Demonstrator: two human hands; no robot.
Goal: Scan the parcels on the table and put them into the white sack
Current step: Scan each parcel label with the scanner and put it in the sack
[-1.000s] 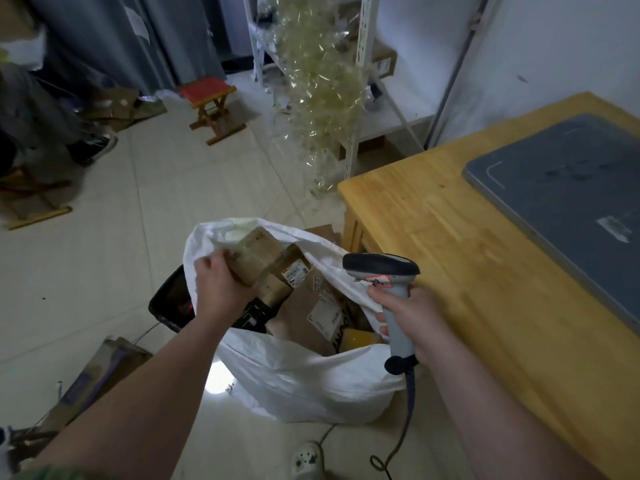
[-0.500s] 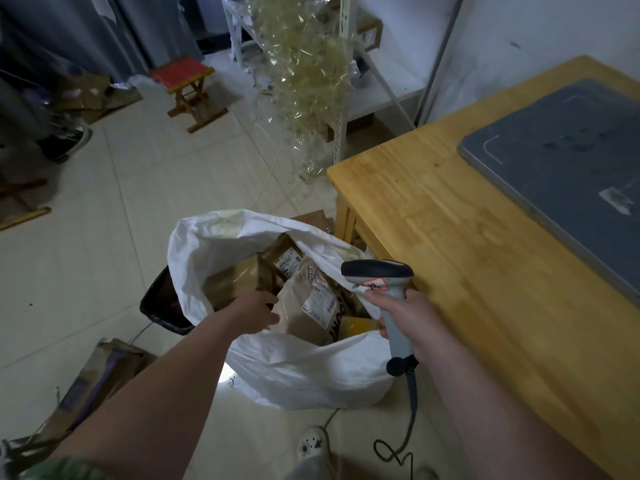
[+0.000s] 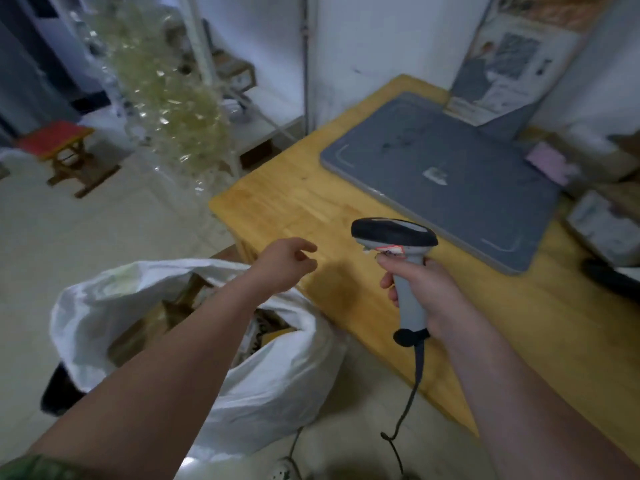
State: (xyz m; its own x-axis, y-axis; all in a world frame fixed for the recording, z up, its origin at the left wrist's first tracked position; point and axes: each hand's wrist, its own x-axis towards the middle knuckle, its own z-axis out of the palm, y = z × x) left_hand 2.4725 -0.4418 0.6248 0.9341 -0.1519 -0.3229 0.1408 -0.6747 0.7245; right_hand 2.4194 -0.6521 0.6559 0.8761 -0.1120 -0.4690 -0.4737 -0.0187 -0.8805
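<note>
The white sack (image 3: 277,382) stands open on the floor beside the wooden table (image 3: 398,306), with several brown parcels (image 3: 145,334) inside it. My left hand (image 3: 284,261) hovers empty over the table's near corner, its fingers loosely curled. My right hand (image 3: 419,289) grips the handle of a grey and black barcode scanner (image 3: 394,233), held upright above the table. More parcels (image 3: 606,226) lie at the table's right edge, blurred.
A grey mat (image 3: 443,174) covers the far part of the table. A red-topped stool (image 3: 59,147) and a metal rack hung with clear plastic (image 3: 173,98) stand on the floor behind. The scanner's cable (image 3: 405,410) hangs down toward the floor.
My left hand has let the brown parcel go into the sack and come up out of it toward the table. The view has swung to the right.
</note>
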